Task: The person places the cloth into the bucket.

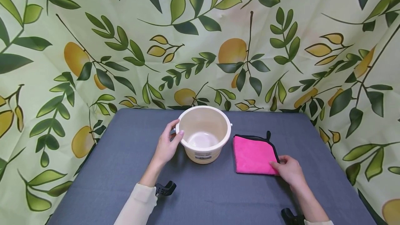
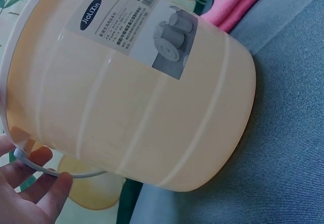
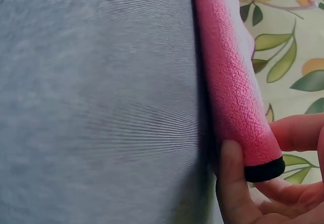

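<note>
A cream plastic bucket stands upright on the table, its label towards me. At its left side my left hand holds the rim, thumb on the rim's top. In the left wrist view, the fingers are also around the thin white handle, close to where it joins the bucket. To the right of the bucket lies a folded pink cloth with black edging and a small black loop. My right hand pinches the cloth's right edge, thumb on one side and fingers on the other.
A blue-grey cloth covers the table. Behind and at both sides hangs a leaf-and-fruit patterned curtain. Black straps with wrist devices sit at both wrists.
</note>
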Demonstrator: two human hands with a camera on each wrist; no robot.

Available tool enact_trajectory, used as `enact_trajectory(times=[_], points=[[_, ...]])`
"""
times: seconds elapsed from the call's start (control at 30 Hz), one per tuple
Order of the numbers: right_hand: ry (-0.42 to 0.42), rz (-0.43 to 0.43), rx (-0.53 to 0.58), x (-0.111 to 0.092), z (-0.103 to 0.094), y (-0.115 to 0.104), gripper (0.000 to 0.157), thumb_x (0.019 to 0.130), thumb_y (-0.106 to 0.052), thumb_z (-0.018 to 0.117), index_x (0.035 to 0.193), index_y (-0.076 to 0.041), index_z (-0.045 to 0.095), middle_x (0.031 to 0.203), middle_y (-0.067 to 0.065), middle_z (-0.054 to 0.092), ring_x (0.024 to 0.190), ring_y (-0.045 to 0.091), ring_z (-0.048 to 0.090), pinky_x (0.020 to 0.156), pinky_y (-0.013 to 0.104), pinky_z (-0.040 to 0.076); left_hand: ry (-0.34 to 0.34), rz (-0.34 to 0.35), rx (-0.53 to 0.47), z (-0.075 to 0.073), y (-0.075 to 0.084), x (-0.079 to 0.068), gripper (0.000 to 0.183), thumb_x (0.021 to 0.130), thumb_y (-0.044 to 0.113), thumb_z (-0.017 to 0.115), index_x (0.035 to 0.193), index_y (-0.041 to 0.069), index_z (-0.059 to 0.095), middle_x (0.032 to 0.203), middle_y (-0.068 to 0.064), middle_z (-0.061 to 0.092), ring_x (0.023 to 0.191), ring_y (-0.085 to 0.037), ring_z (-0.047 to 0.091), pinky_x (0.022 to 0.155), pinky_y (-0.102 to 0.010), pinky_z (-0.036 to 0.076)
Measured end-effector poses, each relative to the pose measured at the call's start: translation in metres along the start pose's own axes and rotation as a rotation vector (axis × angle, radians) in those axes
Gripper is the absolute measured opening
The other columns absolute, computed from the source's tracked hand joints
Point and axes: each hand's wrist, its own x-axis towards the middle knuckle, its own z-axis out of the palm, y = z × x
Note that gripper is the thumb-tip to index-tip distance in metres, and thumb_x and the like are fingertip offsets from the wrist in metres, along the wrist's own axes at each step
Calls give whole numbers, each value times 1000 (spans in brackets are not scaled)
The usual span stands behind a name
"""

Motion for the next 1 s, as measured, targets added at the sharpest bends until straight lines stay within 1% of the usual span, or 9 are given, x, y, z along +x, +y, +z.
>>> enact_trajectory(times=[0.17,0.23,0.3,0.43,0.53,0.6,0.67,0.83,1.0], points=[[8,-2,65,-1,-2,-2,55,95,-22,69,130,16,49,108,27,66,80,18,64,62,27,52,13,26,-18,1,-2,0,48,100,14,65,144,1,52,138,-22,56,127,-36,54,111,-53,43],[21,-9,73,-2,-3,-3,55,95,-23,69,131,14,50,111,28,65,81,19,63,62,27,53,19,35,-16,2,-2,0,47,99,11,65,143,0,52,137,-23,56,127,-37,54,111,-53,43],[36,-19,81,-4,-2,-5,54,96,-24,68,132,12,51,115,29,63,87,24,63,63,26,53,25,42,-15,3,0,0,47,99,7,65,142,-3,51,136,-26,56,126,-39,53,111,-56,42],[94,-56,99,-6,-1,-10,53,96,-27,69,132,9,54,120,30,61,99,31,60,65,24,50,21,37,-15,2,20,-3,46,98,2,63,140,-11,49,134,-32,54,125,-45,52,110,-60,41],[142,-77,121,-8,-1,-16,51,95,-27,71,130,6,57,116,25,62,96,27,58,64,22,51,9,29,-11,0,37,-6,46,97,0,62,138,-15,48,133,-36,53,124,-48,51,110,-61,41],[168,-97,135,-8,-1,-21,50,94,-29,72,129,5,59,114,22,63,92,22,57,63,21,51,8,26,-7,-1,43,-6,46,97,-1,62,138,-16,48,133,-36,53,124,-49,51,110,-61,41],[187,-115,151,-8,-2,-25,49,94,-30,73,128,3,61,114,19,63,93,18,55,64,19,51,11,25,-7,-1,44,-7,45,97,-1,62,138,-16,49,133,-36,53,124,-48,51,110,-60,41],[220,-162,201,-9,-3,-36,49,94,-32,74,128,2,62,118,18,61,101,18,51,66,15,50,15,27,-12,0,43,-6,45,97,0,62,138,-15,49,134,-35,53,125,-47,51,111,-59,41],[243,-207,250,-9,-5,-48,49,92,-32,76,126,0,64,116,13,61,98,12,51,66,15,49,14,27,-11,-1,41,-6,46,97,0,62,139,-15,48,134,-36,53,125,-47,51,111,-59,40]])
